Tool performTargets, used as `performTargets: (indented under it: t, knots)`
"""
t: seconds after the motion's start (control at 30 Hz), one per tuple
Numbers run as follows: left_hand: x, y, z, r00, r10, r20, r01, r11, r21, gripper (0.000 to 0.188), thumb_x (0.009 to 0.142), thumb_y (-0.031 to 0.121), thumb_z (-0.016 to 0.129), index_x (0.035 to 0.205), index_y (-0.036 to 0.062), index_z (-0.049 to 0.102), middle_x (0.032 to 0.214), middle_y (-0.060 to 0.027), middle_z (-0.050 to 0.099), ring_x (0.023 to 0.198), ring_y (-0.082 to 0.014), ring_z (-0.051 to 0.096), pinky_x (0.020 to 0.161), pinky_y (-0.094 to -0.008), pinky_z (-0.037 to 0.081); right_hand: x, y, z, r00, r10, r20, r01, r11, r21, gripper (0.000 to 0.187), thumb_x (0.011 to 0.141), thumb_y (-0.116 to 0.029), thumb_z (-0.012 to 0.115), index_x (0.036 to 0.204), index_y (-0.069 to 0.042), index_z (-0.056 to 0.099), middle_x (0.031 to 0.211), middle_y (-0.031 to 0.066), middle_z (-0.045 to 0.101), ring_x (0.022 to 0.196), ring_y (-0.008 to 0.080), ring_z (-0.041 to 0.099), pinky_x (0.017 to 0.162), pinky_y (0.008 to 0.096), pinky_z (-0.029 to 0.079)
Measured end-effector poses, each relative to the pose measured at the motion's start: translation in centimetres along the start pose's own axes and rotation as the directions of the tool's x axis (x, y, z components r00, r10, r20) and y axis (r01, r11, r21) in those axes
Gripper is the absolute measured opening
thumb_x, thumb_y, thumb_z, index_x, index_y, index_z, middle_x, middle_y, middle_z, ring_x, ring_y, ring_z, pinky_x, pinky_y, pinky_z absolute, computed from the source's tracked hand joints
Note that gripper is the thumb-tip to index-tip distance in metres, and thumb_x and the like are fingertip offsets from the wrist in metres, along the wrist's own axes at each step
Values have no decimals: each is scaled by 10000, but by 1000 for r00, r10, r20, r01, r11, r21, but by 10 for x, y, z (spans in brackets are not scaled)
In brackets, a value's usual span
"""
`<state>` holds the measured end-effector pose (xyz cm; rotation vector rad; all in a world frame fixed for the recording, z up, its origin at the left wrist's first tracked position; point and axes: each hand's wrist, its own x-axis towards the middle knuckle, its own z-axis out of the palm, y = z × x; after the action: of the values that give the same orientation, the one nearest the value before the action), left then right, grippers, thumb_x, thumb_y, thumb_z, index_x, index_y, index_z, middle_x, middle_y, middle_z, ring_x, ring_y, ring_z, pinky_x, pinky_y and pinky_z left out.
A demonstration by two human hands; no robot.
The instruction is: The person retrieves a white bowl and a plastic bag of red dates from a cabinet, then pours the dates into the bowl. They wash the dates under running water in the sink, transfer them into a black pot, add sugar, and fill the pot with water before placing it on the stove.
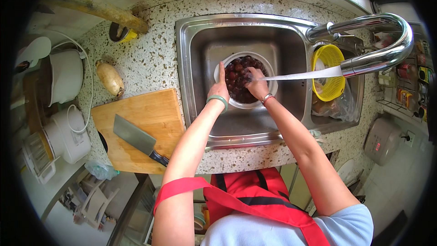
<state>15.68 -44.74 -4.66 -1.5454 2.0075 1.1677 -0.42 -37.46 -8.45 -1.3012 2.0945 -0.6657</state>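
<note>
Pale brown-speckled stone countertop (157,64) surrounds a rectangular stainless-steel sink (241,125), with a light wooden cutting board (166,114) left of the sink and a wide-bladed metal cleaver (135,134) on it. Within the sink sits a round white bowl (241,105) of dark-red round fruit (232,75), and a curved chrome faucet (403,32) at its right side sends a water stream (300,76) across toward the right hand (258,86). Vigorous stirring, or the force of that stream, could push fruit over the rim; the bowl might slide if its support slackened. The cleaver's handle lies close under the left forearm, so a careless elbow could knock it. The left hand (220,87) touches the bowl's left rim, index finger straight; its other fingers are too hidden to judge. The right hand's fingertips sink among the fruit, so whether they pinch any cannot be told.
</note>
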Motion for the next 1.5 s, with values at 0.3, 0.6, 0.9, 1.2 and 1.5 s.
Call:
performTargets:
  t: [0.3,0.6,0.9,1.2,1.5]
  knots:
    - [-4,-3,-1,1000,10,-2,-10,1000,-25,1109,794,-72,526,1453,312,-280,863,-286,639,794,-402,652,726,-482,500,-30,-58,-28,953,-294,72,303,918,-258,545,642,-185,767,1167,-230,627,1331,96,524,1277,391,415,938,587,409]
    - [-5,-1,-4,1000,-10,20,10,1000,12,1057,836,-35,505,1453,316,-277,901,-291,647,801,-397,663,712,-494,514,-8,-62,7,960,-106,260,220,859,-463,648,622,-172,764,1220,-257,530,1225,84,496,1187,361,452,820,565,487]
    - [-2,-3,3,999,-3,-41,2,1000,-4,1171,757,-116,543,1447,343,-284,820,-265,642,769,-388,651,721,-462,499,-16,-21,-26,985,-170,-16,171,978,121,350,689,33,670,998,-132,673,1165,144,575,1137,356,516,941,425,465]
    - [-12,-1,-5,1000,-6,8,6,1000,-1,1016,848,-47,465,1465,346,-241,976,-282,640,887,-384,657,830,-477,500,-41,-22,-61,980,4,197,-46,976,213,670,722,-71,717,1352,-133,499,1473,218,330,1318,397,384,1102,408,332]
    - [-29,-10,-2,999,20,-49,-18,998,55,790,834,42,581,1490,252,194,1130,-284,578,1033,-415,604,882,-482,493,-50,-39,-44,980,-84,181,94,994,-46,531,712,-105,758,1221,-154,619,1402,201,427,1260,383,440,1030,418,422]
